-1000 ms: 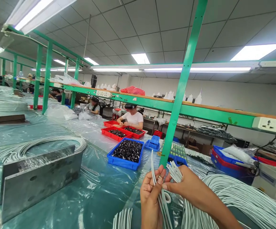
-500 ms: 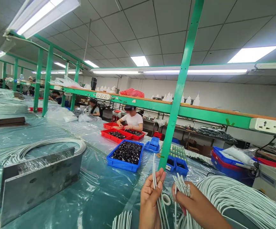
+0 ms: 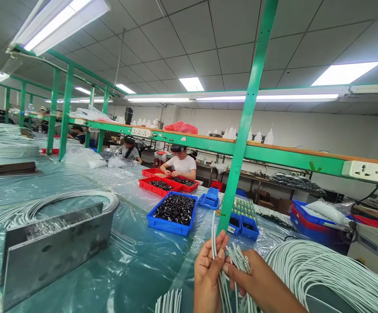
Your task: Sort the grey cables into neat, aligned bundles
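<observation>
My left hand (image 3: 210, 269) pinches a few pale white cables (image 3: 213, 239) between thumb and fingers, their ends standing up above it. Close beside it on the right, my right hand (image 3: 249, 274) is closed round a thicker bunch of the same white cables (image 3: 237, 257), whose cut ends point up. The two hands nearly touch, with lengths of cable hanging below them. At the bottom edge, another group of white cable ends (image 3: 169, 301) sticks up. A large coil of white cable (image 3: 326, 269) lies to the right of my right hand.
A grey metal channel (image 3: 58, 256) stands on the plastic-covered table at left, a cable coil (image 3: 78, 195) behind it. Ahead are a blue tray (image 3: 151, 221) of black parts, red trays (image 3: 145, 186), small blue bins (image 3: 255, 234) and a green post (image 3: 241, 148). A co-worker (image 3: 184, 164) sits beyond.
My right hand has moved left with its bunch of cables, closing the gap to my left hand. My left hand has shifted slightly right, still pinching its few cables.
</observation>
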`<state>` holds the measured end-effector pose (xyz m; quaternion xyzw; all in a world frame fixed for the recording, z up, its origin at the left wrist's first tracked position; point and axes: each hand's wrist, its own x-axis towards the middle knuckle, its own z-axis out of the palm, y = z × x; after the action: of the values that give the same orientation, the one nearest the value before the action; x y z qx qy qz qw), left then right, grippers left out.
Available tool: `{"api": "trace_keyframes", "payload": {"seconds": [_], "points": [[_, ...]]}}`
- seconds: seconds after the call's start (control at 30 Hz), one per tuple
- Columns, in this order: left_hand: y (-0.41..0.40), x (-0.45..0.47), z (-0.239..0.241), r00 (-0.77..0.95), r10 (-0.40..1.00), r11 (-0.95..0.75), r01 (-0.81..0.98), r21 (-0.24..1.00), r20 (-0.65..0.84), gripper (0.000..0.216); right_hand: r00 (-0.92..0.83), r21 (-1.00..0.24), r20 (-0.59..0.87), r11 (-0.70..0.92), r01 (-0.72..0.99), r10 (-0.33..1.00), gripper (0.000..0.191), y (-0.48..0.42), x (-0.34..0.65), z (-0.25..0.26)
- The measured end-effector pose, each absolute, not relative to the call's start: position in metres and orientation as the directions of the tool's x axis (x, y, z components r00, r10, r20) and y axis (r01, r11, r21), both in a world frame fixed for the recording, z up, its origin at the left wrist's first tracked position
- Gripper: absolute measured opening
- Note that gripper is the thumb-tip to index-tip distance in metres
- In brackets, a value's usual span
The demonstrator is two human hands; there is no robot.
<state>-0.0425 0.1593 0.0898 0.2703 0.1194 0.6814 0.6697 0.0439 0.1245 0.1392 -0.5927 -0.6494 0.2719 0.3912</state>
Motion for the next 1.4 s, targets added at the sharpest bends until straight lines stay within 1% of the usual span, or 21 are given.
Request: {"api": "trace_keyframes", "payload": {"seconds": [0.1,0.23,0.33,0.4,0.47,0.53,0.67,0.77,0.83,0.9,0.93,1.03,1.1,1.2,1.27,1.33,1.4], "points": [[0.161,-0.042,0.088,0.051,0.975,-0.073,-0.845,0.530,0.215,0.030,0.023,-0.837,0.214,0.171,0.520,0.977,0.023,0.128,0.043,0.130],[0.161,-0.047,0.084,0.050,0.981,-0.059,-0.847,0.528,0.189,0.036,0.117,-0.860,0.259,0.174,0.480,0.959,0.040,0.132,0.046,0.119],[0.159,-0.054,0.074,-0.014,0.990,-0.101,-0.770,0.630,0.142,0.040,0.214,-0.870,0.266,0.138,0.473,0.940,0.052,0.140,0.054,0.112],[0.158,-0.059,0.066,-0.071,0.987,-0.151,-0.692,0.706,0.142,0.043,0.233,-0.874,0.293,0.161,0.459,0.927,0.056,0.145,0.058,0.109],[0.159,-0.062,0.059,-0.112,0.981,-0.194,-0.654,0.732,0.161,0.048,0.224,-0.875,0.328,0.206,0.439,0.918,0.058,0.150,0.059,0.106],[0.160,-0.063,0.054,-0.126,0.981,-0.193,-0.664,0.722,0.147,0.050,0.221,-0.886,0.346,0.240,0.398,0.912,0.056,0.152,0.056,0.105],[0.159,-0.060,0.051,-0.093,0.988,-0.154,-0.672,0.725,0.124,0.046,0.192,-0.902,0.394,0.338,0.270,0.899,0.048,0.151,0.044,0.106],[0.157,-0.055,0.049,-0.075,0.986,-0.163,-0.632,0.758,0.150,0.045,0.181,-0.929,0.355,0.325,0.174,0.917,0.041,0.150,0.035,0.106],[0.156,-0.054,0.047,-0.061,0.981,-0.183,-0.611,0.770,0.184,0.043,0.182,-0.946,0.316,0.296,0.132,0.931,0.046,0.150,0.030,0.104],[0.157,-0.055,0.046,-0.058,0.974,-0.206,-0.619,0.758,0.217,0.040,0.179,-0.950,0.304,0.284,0.125,0.936,0.044,0.151,0.028,0.102],[0.158,-0.056,0.046,-0.078,0.976,-0.207,-0.635,0.745,0.205,0.038,0.188,-0.951,0.302,0.280,0.135,0.935,0.042,0.151,0.028,0.102],[0.161,-0.061,0.048,-0.195,0.978,-0.195,-0.713,0.674,0.077,0.035,0.269,-0.944,0.312,0.265,0.198,0.911,0.040,0.152,0.035,0.101],[0.162,-0.064,0.050,-0.230,0.973,-0.192,-0.752,0.631,0.021,0.035,0.340,-0.940,0.313,0.237,0.247,0.887,0.043,0.153,0.041,0.102],[0.161,-0.065,0.051,-0.196,0.980,-0.181,-0.755,0.630,0.046,0.035,0.351,-0.912,0.365,0.255,0.322,0.862,0.053,0.154,0.047,0.104],[0.158,-0.062,0.051,-0.169,0.984,-0.166,-0.745,0.646,0.058,0.035,0.339,-0.903,0.399,0.299,0.310,0.852,0.048,0.154,0.047,0.104],[0.155,-0.060,0.052,-0.158,0.985,-0.167,-0.733,0.659,0.074,0.033,0.334,-0.915,0.390,0.323,0.240,0.858,0.039,0.155,0.044,0.104],[0.153,-0.058,0.052,-0.153,0.983,-0.180,-0.721,0.669,0.098,0.032,0.301,-0.928,0.370,0.332,0.171,0.879,0.040,0.154,0.040,0.104]]}}
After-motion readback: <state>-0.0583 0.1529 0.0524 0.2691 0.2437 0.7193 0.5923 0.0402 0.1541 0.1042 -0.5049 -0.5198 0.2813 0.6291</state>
